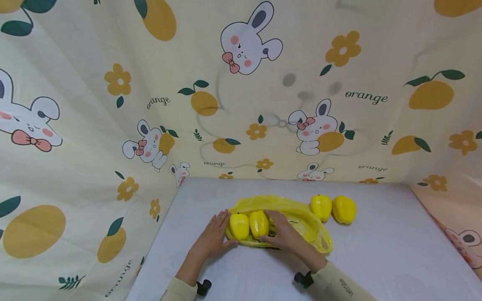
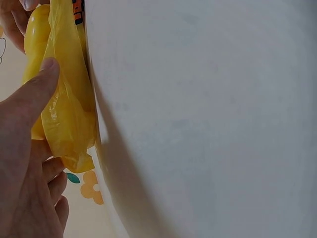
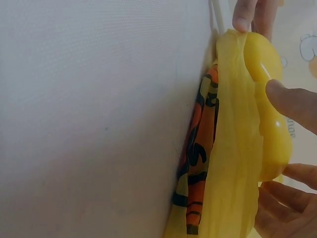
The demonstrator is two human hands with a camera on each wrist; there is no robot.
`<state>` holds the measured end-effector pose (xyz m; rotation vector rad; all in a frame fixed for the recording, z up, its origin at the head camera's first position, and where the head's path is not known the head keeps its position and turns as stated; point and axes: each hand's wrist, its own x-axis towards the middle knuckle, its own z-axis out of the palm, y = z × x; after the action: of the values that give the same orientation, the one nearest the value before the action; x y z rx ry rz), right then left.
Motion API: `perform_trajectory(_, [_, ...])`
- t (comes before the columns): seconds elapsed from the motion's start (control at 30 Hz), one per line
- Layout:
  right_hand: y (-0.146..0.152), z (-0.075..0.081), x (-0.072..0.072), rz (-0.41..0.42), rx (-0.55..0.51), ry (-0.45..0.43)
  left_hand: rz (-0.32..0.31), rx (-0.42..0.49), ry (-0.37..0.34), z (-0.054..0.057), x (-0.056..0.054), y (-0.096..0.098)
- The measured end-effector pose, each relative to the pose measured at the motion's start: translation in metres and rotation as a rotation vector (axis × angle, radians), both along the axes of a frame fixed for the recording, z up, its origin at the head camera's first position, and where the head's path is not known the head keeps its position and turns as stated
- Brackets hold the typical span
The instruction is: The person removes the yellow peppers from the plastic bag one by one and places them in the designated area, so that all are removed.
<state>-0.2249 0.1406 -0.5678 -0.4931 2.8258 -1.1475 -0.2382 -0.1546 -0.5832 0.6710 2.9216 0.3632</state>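
Observation:
Two yellow bell peppers lie side by side in the left part of a yellow plastic bag (image 1: 278, 202), the left pepper (image 1: 239, 227) and the right pepper (image 1: 259, 225). My left hand (image 1: 211, 235) rests against the bag's left end, fingers mostly straight and thumb spread along the near edge; its thumb touches the bag film (image 2: 67, 119) in the left wrist view. With thumb on the near side and fingers on the far side, my right hand (image 1: 285, 237) grips the right pepper. Dark and orange print (image 3: 198, 153) shows on the bag in the right wrist view.
Two more yellow bell peppers, one (image 1: 321, 207) beside the other (image 1: 344, 210), stand on the white table (image 1: 380, 251) just past the bag's right end. The bag's handle loop (image 1: 326, 240) lies toward the right. A patterned cloth (image 1: 241, 121) hangs behind.

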Motion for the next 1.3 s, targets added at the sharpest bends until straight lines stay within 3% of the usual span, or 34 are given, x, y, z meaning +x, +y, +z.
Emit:
perform_trajectory(0.63, [-0.005, -0.004, -0.002, -0.036, 0.055, -0.007, 0.011, -0.007, -0.006, -0.002, -0.001, 0.000])
perform_trajectory(1.3, [0.010, 0.005, 0.016, -0.036, 0.008, 0.013, 0.012, -0.006, -0.012, 0.000, 0.001, 0.000])
